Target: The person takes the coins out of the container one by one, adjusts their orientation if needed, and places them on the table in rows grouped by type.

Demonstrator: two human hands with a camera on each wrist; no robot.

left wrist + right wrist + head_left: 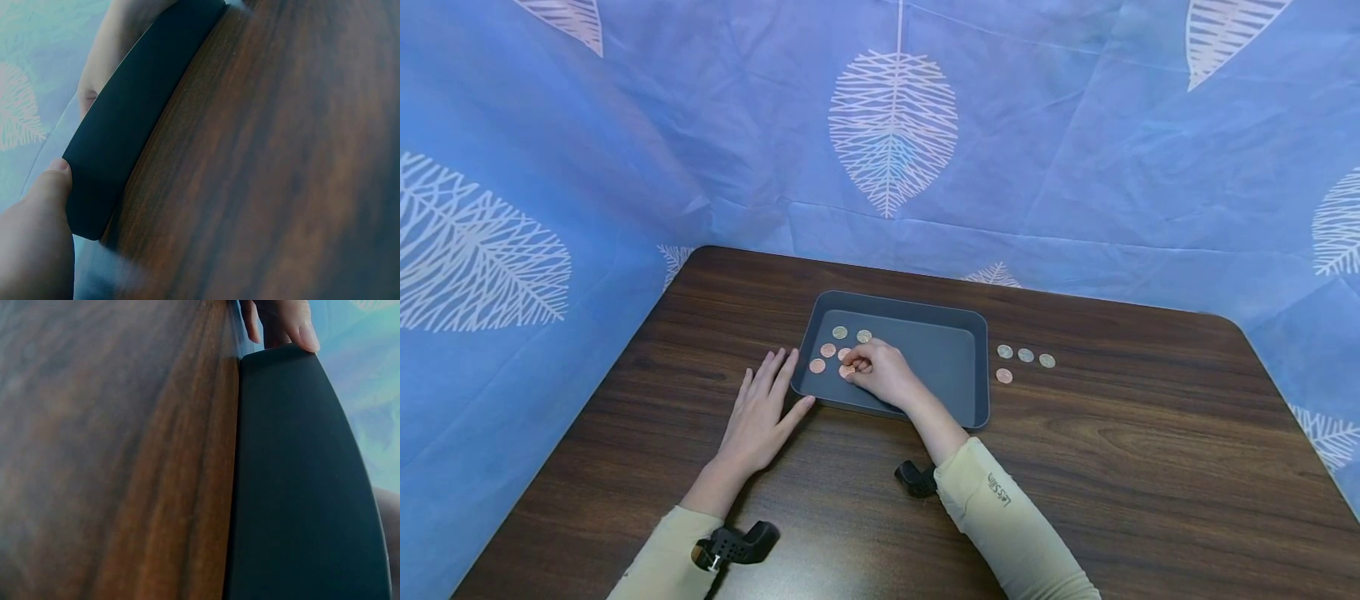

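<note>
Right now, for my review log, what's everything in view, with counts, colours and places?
table: one, dark brown wood grain, centre and foreground
cloth: at least one, blue with white leaf prints, behind and beside the table
tray: one, dark grey, on the table
tray coins: at least six, two silvery and four copper-coloured, tray's left half
loose coins: four, three silvery and one copper-coloured, right of the tray
sleeves: two, pale yellow, bottom of the head view
wrist cameras: two, black, near the cuffs
left hand: one, bare, touching the tray's left end
right hand: one, bare, over the tray, thumb and curled fingers at a copper coin
</note>
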